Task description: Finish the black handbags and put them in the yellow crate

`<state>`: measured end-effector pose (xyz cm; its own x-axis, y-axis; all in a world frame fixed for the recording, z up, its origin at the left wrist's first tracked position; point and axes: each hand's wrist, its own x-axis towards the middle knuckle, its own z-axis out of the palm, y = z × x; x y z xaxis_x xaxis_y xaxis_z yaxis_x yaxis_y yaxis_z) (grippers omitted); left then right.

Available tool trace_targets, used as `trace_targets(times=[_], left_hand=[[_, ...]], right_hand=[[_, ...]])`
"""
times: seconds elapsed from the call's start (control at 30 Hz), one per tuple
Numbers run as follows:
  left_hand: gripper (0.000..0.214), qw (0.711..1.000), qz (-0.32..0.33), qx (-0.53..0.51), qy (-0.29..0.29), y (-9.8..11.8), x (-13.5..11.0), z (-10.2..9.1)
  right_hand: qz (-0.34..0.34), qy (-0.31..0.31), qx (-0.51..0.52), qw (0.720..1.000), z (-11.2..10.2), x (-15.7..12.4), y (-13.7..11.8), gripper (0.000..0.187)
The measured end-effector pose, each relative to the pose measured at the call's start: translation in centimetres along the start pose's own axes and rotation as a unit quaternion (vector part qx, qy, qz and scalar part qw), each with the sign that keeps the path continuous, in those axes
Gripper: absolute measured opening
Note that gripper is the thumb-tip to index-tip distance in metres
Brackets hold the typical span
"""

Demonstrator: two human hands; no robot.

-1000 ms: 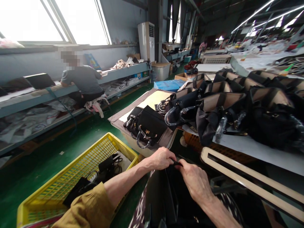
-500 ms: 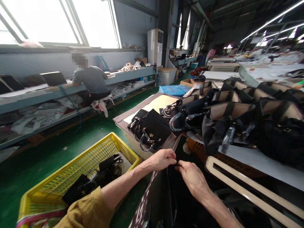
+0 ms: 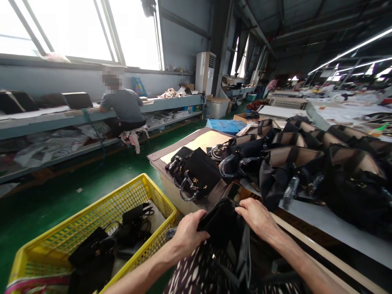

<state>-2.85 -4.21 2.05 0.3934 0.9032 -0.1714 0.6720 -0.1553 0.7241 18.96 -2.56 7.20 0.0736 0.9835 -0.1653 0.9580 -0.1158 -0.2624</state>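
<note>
Both hands grip the rim of a black handbag [image 3: 225, 222] over my lap, its mouth spread so the dark inside shows. My left hand [image 3: 191, 232] pinches the left edge, thumb toward the inside. Opposite it, my right hand [image 3: 255, 216] is closed on the right edge. The bag's lower part lies against the dark patterned cloth [image 3: 192, 271] on my lap. Just beyond my hands, a finished-looking black handbag [image 3: 202, 171] with plastic-wrapped handles lies on the table corner.
At the left on the green floor stands a yellow basket [image 3: 92, 204] holding several black bags. Open-topped black bags [image 3: 290, 159] crowd the table at right. A pale wooden frame [image 3: 306, 247] lies beside my right arm. A person [image 3: 122, 106] sits at the bench by the windows.
My hands, close together before, have moved apart and lower, and the bag's mouth now gapes between them. The view has shifted slightly.
</note>
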Motion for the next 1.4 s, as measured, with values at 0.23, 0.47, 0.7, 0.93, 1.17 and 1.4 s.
trace_targets(times=[0.23, 0.47, 0.7, 0.93, 1.17, 1.4], left_hand=[[0.026, 0.981, 0.040, -0.063, -0.180, -2.7, 5.8, -6.8], [0.020, 0.963, 0.023, -0.072, -0.260, -3.8, 4.0, -6.5], [0.029, 0.963, 0.081, 0.015, -0.257, -4.6, 2.2, -5.5], [0.027, 0.957, 0.205, 0.198, -0.061, 0.3, 0.9, -4.0], [0.020, 0.935, 0.308, 0.177, -0.007, 2.1, 1.0, 0.5], [0.018, 0.916, 0.347, 0.195, 0.037, 1.6, 1.5, 2.5]], right_hand=[[-0.046, -0.068, 0.110, 0.991, -1.9, -2.1, 1.3, 0.024], [-0.044, -0.064, 0.130, 0.988, 0.5, -4.1, 2.1, 0.026], [-0.050, -0.100, 0.130, 0.985, 2.7, -6.0, 2.3, 0.028], [-0.045, -0.117, 0.102, 0.987, 2.4, -6.2, 1.8, 0.030], [-0.054, -0.097, 0.111, 0.988, 2.7, -6.0, 1.7, 0.029], [-0.039, -0.084, 0.107, 0.990, 2.4, -6.1, 1.7, 0.031]])
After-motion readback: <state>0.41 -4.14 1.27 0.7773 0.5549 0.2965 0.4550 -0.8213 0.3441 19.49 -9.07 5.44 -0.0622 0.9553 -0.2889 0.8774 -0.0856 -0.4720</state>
